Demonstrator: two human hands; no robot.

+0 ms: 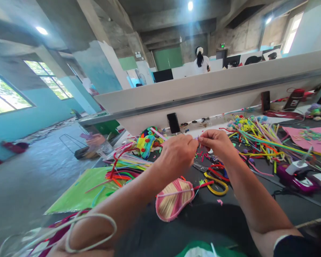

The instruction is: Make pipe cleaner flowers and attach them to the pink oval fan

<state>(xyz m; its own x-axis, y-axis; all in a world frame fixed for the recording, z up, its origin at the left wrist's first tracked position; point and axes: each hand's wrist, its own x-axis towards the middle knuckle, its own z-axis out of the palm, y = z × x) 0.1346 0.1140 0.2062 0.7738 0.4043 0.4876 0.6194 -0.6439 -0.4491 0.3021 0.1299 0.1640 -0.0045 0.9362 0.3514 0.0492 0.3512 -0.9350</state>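
Observation:
Both hands are raised over the dark table, fingertips nearly meeting. My left hand [178, 153] is closed in a pinch, and my right hand [214, 142] pinches from the other side. A tiny purple piece shows between them, too small to name. Below my left hand lies a pink and cream striped, sole-shaped piece [175, 200] with a pink fuzzy edge. Scissors with yellow handles [216, 184] rest beneath my right hand, near red handles [216, 171]. A red fuzzy stem [204, 185] lies beside the striped piece.
Fuzzy stems [259, 139] are heaped at the right, others [123, 175] at the left on a green sheet [72, 192]. A phone [173, 123] leans on the partition [203, 87]. A purple power strip [296, 178] sits right. A person [202, 62] is beyond.

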